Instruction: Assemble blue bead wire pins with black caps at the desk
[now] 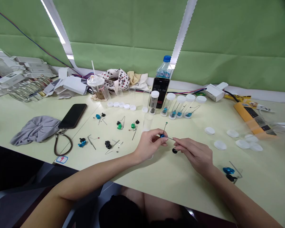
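Observation:
My left hand (150, 142) pinches a small blue metal part (161, 136) with a thin wire rising from it, tipped by a green bead (166, 123). From the right, my right hand (196, 153) grips a thin hex key (169, 138), its tip at the blue part. A round black piece (174, 151) sits just under my right fingers. Behind my left hand stands an open clear tube (148, 122). Farther back, several capped tubes (165, 107) hold blue parts and wires.
Small sets with green parts (119, 126), black parts (108, 144) and bent keys lie to the left. White caps (220, 145) and another blue part (228, 170) lie right. A phone (161, 90) showing a timer leans on a water bottle (163, 68). An orange power strip (254, 120) is far right.

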`<state>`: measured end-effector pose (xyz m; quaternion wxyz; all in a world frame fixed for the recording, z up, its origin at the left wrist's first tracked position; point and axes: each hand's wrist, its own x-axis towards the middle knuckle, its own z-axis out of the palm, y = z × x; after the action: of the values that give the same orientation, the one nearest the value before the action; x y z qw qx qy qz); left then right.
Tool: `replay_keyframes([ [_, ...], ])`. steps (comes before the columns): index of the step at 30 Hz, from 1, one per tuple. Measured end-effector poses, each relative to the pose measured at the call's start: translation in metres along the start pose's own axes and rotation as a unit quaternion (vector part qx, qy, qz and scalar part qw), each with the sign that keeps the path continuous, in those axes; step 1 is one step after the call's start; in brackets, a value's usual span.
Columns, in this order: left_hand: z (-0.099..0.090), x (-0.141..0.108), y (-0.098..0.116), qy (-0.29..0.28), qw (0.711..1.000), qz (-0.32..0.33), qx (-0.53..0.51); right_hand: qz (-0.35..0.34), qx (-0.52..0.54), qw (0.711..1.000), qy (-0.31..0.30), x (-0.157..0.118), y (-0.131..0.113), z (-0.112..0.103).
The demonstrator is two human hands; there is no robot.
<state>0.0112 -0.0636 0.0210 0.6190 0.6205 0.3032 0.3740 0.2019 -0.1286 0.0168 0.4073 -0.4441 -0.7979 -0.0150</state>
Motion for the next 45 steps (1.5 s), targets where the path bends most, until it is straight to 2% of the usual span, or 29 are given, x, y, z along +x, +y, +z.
replay_keyframes([
  [18, -0.0001, -0.0004, 0.0001, -0.003, 1.000, 0.001, 0.008, 0.006, 0.022, 1.000, -0.007, 0.0036, -0.0031, -0.0011],
  [45, -0.0001, -0.0025, 0.0021, -0.024, 1.000, 0.006, 0.008, -0.018, -0.016, 1.000, 0.009, 0.0060, -0.0047, -0.0015],
])
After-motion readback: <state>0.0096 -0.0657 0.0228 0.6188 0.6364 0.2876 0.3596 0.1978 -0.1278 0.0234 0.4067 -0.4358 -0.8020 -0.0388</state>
